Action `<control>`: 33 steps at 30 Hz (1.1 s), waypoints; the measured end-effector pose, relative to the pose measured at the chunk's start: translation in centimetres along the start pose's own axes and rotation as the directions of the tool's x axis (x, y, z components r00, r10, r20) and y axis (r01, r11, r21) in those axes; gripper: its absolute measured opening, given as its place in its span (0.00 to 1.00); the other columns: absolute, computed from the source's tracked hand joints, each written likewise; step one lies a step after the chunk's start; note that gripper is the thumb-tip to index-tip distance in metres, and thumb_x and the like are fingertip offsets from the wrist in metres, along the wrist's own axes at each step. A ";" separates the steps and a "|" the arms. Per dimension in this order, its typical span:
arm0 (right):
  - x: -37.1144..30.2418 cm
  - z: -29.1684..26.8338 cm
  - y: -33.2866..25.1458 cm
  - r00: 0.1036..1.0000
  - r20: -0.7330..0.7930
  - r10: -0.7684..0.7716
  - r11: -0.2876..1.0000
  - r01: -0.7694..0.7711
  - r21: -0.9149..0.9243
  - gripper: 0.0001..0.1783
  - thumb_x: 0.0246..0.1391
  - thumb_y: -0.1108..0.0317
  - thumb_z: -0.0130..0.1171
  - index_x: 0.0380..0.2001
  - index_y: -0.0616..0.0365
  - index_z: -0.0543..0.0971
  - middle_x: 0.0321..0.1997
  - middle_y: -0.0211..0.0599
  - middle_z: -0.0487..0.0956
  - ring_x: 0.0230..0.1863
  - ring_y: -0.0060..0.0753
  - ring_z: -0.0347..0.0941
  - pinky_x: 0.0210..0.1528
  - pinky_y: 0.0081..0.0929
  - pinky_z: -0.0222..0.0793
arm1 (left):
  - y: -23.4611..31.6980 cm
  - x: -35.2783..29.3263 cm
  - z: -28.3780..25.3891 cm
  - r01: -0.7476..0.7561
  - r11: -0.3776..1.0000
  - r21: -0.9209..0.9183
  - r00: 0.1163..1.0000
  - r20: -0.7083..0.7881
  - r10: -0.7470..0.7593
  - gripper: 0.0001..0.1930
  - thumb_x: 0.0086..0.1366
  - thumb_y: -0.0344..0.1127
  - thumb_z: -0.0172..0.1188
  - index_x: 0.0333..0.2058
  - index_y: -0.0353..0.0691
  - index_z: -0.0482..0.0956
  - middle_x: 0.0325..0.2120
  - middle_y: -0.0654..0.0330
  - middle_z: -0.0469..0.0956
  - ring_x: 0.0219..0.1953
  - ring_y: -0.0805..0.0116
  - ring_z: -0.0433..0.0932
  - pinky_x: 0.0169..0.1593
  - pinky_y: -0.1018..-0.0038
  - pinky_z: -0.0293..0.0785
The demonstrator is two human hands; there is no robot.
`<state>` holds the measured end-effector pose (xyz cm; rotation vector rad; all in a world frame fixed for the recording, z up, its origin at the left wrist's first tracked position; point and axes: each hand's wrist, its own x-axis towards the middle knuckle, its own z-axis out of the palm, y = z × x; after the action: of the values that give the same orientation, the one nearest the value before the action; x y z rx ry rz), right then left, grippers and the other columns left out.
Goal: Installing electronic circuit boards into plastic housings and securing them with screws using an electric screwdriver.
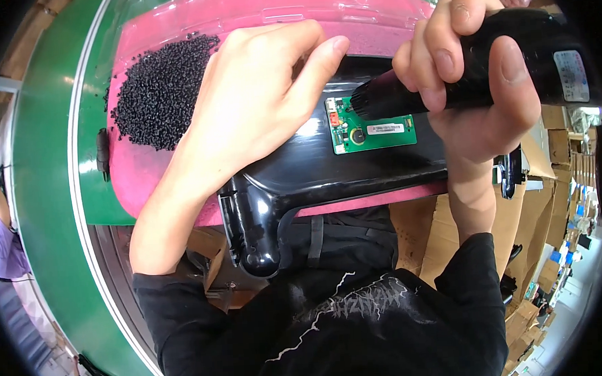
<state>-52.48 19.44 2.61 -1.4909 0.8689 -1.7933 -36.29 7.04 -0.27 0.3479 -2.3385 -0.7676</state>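
Note:
My right hand (457, 67) is wrapped round a black electric screwdriver (476, 52), its ribbed nose tilted down onto the upper edge of a green circuit board (379, 139). The bit and any screw under the nose are hidden. The board lies in a glossy black plastic housing (314, 181) with a rounded leg at its near left. My left hand (257, 96) is closed above the housing's left part, thumb toward the board. Its curled fingertips face away, so what they hold, if anything, cannot be seen. Beside it lies a heap of small black screws (156, 93).
Under the housing is a pink mat (139, 185) with a clear plastic tray edge (287, 14) behind. The green table (41, 166) runs to the left, with another person's purple sleeve (8, 248) beyond. Cardboard boxes (444, 239) stand at the near right.

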 end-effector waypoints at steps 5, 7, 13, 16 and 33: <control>0.4 3.0 0.4 0.929 -0.323 0.179 0.983 -0.154 0.100 0.23 0.53 0.56 0.69 0.38 0.60 0.68 0.20 0.36 0.69 0.16 0.26 0.63 0.20 0.22 0.61 | -0.7 -0.3 0.6 -0.009 1.000 -0.004 1.000 0.015 0.009 0.07 0.65 0.31 0.60 0.34 0.32 0.77 0.23 0.51 0.76 0.25 0.59 0.77 0.32 0.69 0.72; 0.5 2.9 0.4 0.935 -0.292 0.201 0.979 -0.181 0.095 0.24 0.53 0.56 0.69 0.38 0.60 0.68 0.20 0.36 0.70 0.16 0.26 0.64 0.20 0.22 0.61 | -1.2 -0.3 1.0 -0.053 0.998 -0.019 0.999 0.007 0.054 0.05 0.63 0.28 0.60 0.35 0.33 0.77 0.26 0.50 0.78 0.29 0.56 0.79 0.34 0.67 0.73; 1.1 1.8 0.7 0.946 -0.139 0.293 0.955 -0.284 0.082 0.24 0.53 0.55 0.69 0.40 0.60 0.69 0.21 0.36 0.70 0.18 0.26 0.66 0.22 0.22 0.63 | -0.8 -0.2 0.9 -0.053 0.993 -0.105 0.996 0.064 0.060 0.06 0.62 0.29 0.59 0.34 0.32 0.80 0.31 0.47 0.80 0.37 0.46 0.80 0.42 0.59 0.76; 0.6 0.8 1.0 0.997 0.063 0.051 0.998 -0.054 0.043 0.20 0.59 0.51 0.52 0.42 0.58 0.70 0.26 0.27 0.70 0.17 0.19 0.61 0.25 0.23 0.58 | -0.4 -0.6 0.1 0.010 0.999 -0.050 0.981 0.194 0.000 0.05 0.57 0.26 0.64 0.33 0.33 0.80 0.26 0.51 0.80 0.29 0.56 0.82 0.37 0.68 0.78; -1.9 0.1 -2.7 0.945 -0.300 -0.132 0.915 0.233 0.330 0.22 0.43 0.52 0.63 0.36 0.51 0.67 0.26 0.19 0.69 0.19 0.14 0.65 0.33 0.19 0.62 | 0.0 -0.3 0.9 -0.152 0.974 -0.166 0.960 0.211 0.186 0.07 0.56 0.27 0.67 0.32 0.33 0.79 0.26 0.57 0.80 0.26 0.64 0.80 0.30 0.74 0.74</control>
<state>-52.26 22.50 3.79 -1.1347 0.4906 -2.1969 -36.62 7.57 -1.00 -0.0066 -2.4620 -0.9313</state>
